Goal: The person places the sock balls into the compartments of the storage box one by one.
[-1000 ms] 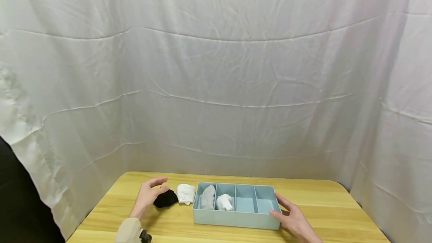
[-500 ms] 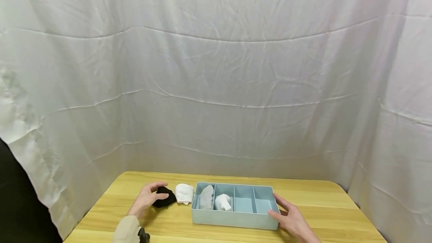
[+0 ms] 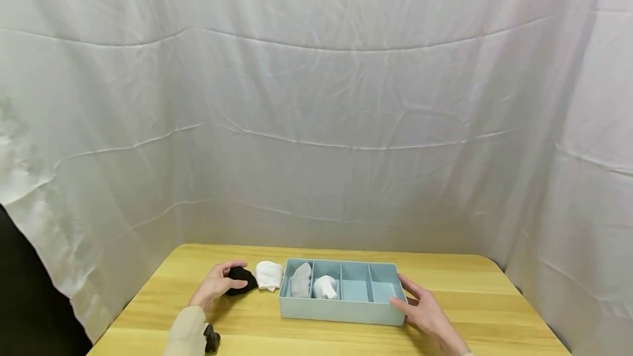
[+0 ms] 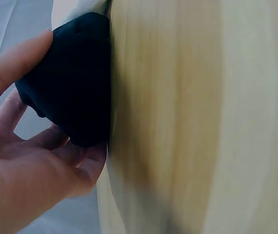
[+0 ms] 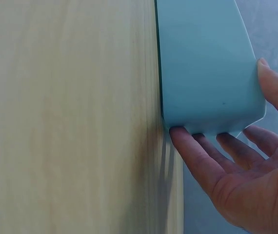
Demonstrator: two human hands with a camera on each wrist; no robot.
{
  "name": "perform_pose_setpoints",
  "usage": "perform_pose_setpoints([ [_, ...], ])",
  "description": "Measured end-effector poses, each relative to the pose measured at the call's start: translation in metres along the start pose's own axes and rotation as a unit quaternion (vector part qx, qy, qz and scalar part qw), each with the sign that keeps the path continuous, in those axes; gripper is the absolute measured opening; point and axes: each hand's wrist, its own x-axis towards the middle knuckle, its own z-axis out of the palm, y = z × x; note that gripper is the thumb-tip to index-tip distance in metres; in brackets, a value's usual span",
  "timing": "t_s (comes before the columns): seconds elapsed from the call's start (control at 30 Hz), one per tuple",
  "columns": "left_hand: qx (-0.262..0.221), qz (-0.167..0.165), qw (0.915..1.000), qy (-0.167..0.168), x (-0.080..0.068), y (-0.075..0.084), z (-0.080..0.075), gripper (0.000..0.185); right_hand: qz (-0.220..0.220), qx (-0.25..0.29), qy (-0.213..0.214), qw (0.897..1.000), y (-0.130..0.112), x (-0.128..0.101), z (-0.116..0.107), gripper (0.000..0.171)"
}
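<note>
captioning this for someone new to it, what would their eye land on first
Probably the pale blue box on the wooden table, its two left compartments holding a grey bundle and a white bundle, its right end touched by the right hand. Next, likely, the black bundle left of the box, beyond a second white bundle, dark against the light wood and held in the left hand.
</note>
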Motion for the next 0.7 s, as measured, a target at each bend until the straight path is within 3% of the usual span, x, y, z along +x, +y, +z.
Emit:
perform_pose_setpoints([
  [0.17,0.008,-0.009,0.9999,0.009,-0.003,-0.003,-0.002,0.056,-0.005,-0.004,-0.003,1.000,0.001,0.000,0.002,0.079],
  [0.33,0.017,0.007,0.9997,0.019,-0.003,0.001,-0.002,0.056,-0.007,-0.003,-0.008,1.000,0.001,0.000,0.001,0.078],
  [0.43,0.005,0.017,0.9995,0.025,-0.002,0.006,0.000,0.056,-0.010,-0.008,-0.008,1.000,0.001,0.001,-0.001,0.078],
  [0.7,-0.020,0.005,0.9987,0.046,-0.004,0.014,0.003,0.054,-0.004,-0.017,-0.001,1.000,0.000,-0.001,-0.001,0.079],
])
